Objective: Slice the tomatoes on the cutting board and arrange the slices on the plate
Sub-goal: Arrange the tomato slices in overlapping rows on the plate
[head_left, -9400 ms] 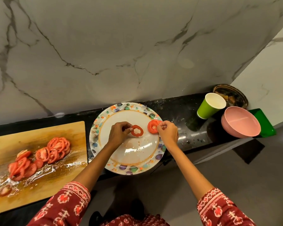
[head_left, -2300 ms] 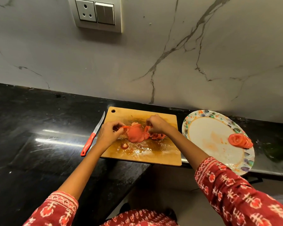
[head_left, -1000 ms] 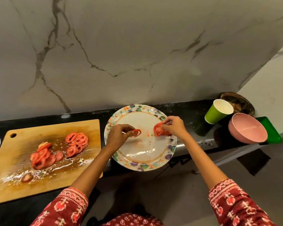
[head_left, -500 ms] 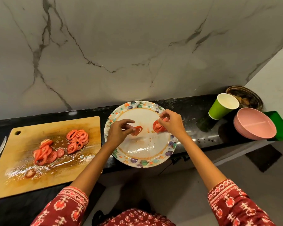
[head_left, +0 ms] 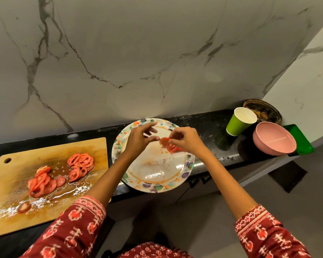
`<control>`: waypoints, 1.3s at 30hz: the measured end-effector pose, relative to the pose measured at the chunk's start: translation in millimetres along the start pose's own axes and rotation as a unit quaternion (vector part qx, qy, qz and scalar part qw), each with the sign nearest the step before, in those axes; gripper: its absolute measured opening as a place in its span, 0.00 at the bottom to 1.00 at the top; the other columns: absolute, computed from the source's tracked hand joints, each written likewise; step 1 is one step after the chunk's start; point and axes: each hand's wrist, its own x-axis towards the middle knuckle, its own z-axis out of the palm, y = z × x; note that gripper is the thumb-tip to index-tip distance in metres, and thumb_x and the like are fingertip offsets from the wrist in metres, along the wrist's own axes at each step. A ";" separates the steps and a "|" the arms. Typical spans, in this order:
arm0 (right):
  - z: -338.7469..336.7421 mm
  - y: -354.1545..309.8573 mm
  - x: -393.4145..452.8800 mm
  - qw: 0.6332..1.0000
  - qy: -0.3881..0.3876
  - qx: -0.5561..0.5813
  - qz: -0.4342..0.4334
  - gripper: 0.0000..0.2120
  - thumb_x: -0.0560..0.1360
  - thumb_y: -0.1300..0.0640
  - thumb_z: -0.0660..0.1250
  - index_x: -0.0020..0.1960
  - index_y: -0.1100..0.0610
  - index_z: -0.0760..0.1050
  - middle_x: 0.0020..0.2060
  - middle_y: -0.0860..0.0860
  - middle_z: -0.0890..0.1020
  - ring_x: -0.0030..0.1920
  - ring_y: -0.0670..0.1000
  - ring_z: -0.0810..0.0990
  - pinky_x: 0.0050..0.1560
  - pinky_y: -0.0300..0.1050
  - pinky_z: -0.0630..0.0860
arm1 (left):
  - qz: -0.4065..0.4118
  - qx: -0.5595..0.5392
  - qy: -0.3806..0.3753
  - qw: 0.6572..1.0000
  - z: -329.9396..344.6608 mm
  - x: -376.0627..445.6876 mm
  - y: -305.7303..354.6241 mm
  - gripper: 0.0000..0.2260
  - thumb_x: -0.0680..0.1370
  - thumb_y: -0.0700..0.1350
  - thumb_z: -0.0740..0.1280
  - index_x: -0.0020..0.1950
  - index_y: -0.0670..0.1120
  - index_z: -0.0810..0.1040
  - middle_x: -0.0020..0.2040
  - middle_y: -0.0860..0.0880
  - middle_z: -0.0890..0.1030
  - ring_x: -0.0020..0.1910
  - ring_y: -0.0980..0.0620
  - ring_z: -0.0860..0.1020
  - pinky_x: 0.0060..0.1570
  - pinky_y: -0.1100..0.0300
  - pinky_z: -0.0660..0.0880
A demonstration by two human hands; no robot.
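left hand (head_left: 138, 138) now meets the right over the plate (head_left: 153, 185), thumb and fingertip pinching a tomato slice (head_left: 164, 140), other fingers spread | right hand (head_left: 185, 140) pinches that slice too, closer than 0.5 s ago | other slices (head_left: 173, 148) lie on the plate under it | rest of the slices (head_left: 78, 164) unchanged on the cutting board (head_left: 50, 148)

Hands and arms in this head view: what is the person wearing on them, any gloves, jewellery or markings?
Both the left hand and the right hand are bare, with no gloves; no rings or bracelets show. The forearms are uncovered. The sleeves are dark red fabric printed with white and lighter red motifs, with a patterned band at each cuff.
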 end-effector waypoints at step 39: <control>2.8 84.4 22.1 0.974 0.175 0.045 0.140 0.08 0.76 0.64 0.63 0.53 0.62 0.77 0.42 0.53 0.80 0.39 0.45 0.76 0.36 0.28 0.71 | -0.074 0.163 0.009 0.984 90.0 -16.6 -38.5 0.29 0.68 0.55 0.73 0.65 0.46 0.73 0.59 0.46 0.78 0.57 0.48 0.73 0.49 0.60 0.68</control>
